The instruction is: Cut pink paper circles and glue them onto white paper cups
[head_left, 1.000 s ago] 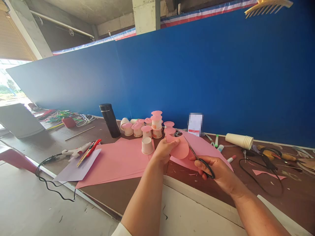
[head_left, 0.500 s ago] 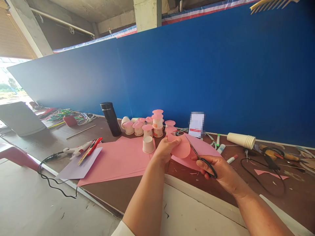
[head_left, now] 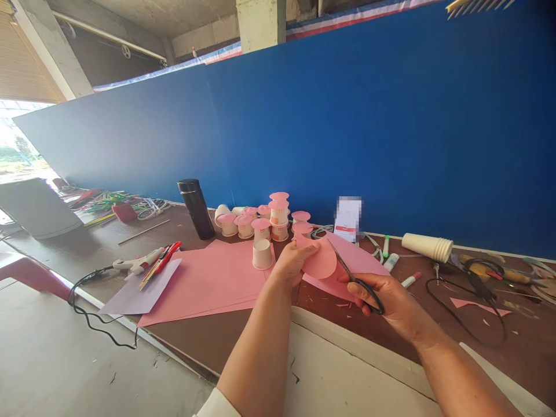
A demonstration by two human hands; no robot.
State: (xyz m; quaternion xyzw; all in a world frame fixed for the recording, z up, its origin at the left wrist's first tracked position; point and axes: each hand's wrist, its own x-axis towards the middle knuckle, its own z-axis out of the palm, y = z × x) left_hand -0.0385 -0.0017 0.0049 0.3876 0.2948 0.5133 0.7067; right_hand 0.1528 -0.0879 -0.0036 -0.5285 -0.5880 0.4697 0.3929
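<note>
My left hand [head_left: 292, 263] pinches a round pink paper piece [head_left: 320, 263] held up above the table. My right hand [head_left: 382, 301] is closed round the black handles of a pair of scissors [head_left: 353, 277], whose blades lie against the right edge of the pink piece. Under both hands a larger pink sheet [head_left: 347, 272] lies on the brown table [head_left: 226, 336]. A small white paper cup [head_left: 262, 253] stands just left of my left hand.
A group of paper cups capped with pink discs [head_left: 269, 220] stands behind, beside a black flask [head_left: 196, 209]. Pink sheets [head_left: 208, 284], a glue gun [head_left: 139, 263] with its cable, a red cutter and a pale sheet lie left. Stacked cups [head_left: 428, 247], markers and cables lie right. A blue board [head_left: 347, 127] backs the table.
The view has shifted slightly. Both hands, the pink piece and the scissors keep almost the same pose.
</note>
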